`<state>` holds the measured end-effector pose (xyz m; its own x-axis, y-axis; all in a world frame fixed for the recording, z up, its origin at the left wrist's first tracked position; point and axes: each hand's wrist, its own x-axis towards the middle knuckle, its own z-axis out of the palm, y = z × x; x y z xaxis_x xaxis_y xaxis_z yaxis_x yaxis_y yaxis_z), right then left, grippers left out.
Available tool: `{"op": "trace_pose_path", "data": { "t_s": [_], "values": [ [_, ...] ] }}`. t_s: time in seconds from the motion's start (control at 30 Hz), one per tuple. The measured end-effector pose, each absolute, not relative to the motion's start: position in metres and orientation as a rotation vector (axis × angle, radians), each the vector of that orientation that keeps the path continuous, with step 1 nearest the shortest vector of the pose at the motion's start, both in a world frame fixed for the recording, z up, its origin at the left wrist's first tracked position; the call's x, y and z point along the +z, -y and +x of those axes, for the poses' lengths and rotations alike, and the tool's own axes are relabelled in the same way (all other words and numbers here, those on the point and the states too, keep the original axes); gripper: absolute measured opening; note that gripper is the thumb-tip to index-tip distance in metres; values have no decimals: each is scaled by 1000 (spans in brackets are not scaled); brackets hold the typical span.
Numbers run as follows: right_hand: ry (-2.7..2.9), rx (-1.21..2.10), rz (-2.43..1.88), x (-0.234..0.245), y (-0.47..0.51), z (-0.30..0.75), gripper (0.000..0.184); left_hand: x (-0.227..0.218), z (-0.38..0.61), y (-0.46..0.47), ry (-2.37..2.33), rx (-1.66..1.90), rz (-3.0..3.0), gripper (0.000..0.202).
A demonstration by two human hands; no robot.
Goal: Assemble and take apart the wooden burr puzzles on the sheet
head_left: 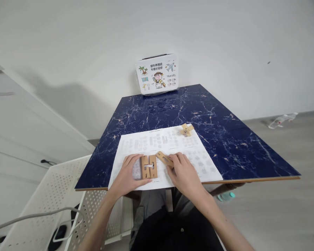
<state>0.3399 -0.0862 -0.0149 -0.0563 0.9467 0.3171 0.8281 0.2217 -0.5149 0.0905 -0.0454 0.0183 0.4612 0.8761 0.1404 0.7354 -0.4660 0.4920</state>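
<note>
A white printed sheet (172, 146) lies on the dark blue marbled table (225, 125). My left hand (127, 176) rests on the sheet, its fingers curled around two notched wooden puzzle pieces (149, 167) that lie side by side. My right hand (184, 170) pinches a third wooden piece (163, 158), which lies slanted just right of the pair. A small cross-shaped wooden assembly (186, 129) sits alone at the sheet's far right corner.
A white box with cartoon print (157, 75) stands at the table's far edge against the wall. A white perforated cart (54, 198) with a grey cable stands at the left. A plastic bottle (281, 121) lies on the floor at the right.
</note>
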Motion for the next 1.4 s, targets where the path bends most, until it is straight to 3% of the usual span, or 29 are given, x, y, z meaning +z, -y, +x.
{"op": "trace_pose_path", "data": {
  "t_s": [0.13,0.27,0.67,0.97,1.23,1.4],
  "values": [
    [1949,265,-1653,-14,82,343,15,19,87,43,-1328,506,2389,75],
    [1968,269,-1648,-16,79,345,6,23,90,44,-1318,492,2362,88],
    [1754,446,-1463,-25,79,353,20,26,102,49,-1344,486,2232,94],
    [1614,646,-1414,-20,80,356,24,20,91,53,-1401,535,2264,82],
    [1584,670,-1408,-21,80,357,27,17,83,65,-1340,342,2526,63],
    [1583,678,-1410,-21,80,358,26,13,77,62,-1712,518,2495,47]
  ]
}}
